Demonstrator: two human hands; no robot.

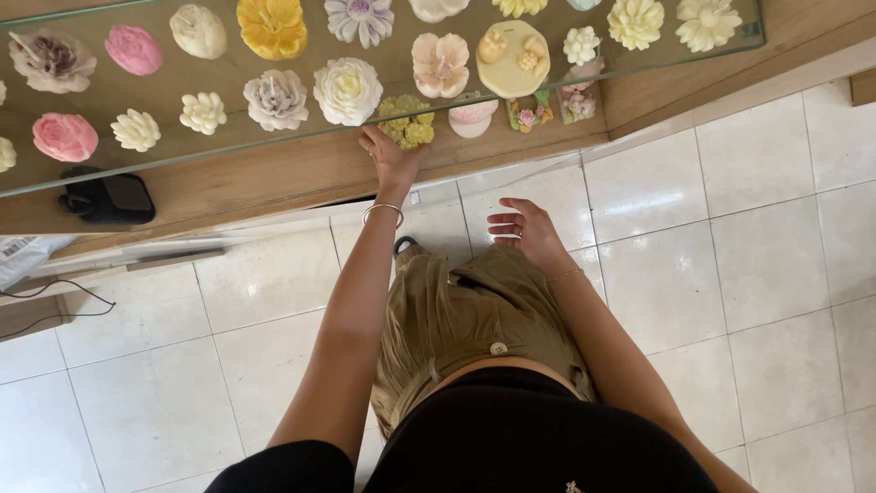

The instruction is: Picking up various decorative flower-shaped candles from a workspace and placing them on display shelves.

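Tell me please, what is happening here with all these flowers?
A person stands at a wooden shelf under a glass top that carries many flower-shaped candles. The left hand reaches under the glass and touches a yellow-green candle on the shelf; whether it grips it cannot be seen. The right hand hangs open and empty above the tiled floor. A black pouch lies further left on the shelf.

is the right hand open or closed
Open: the right hand hangs over the tiled floor with fingers spread and slightly curled, holding nothing.
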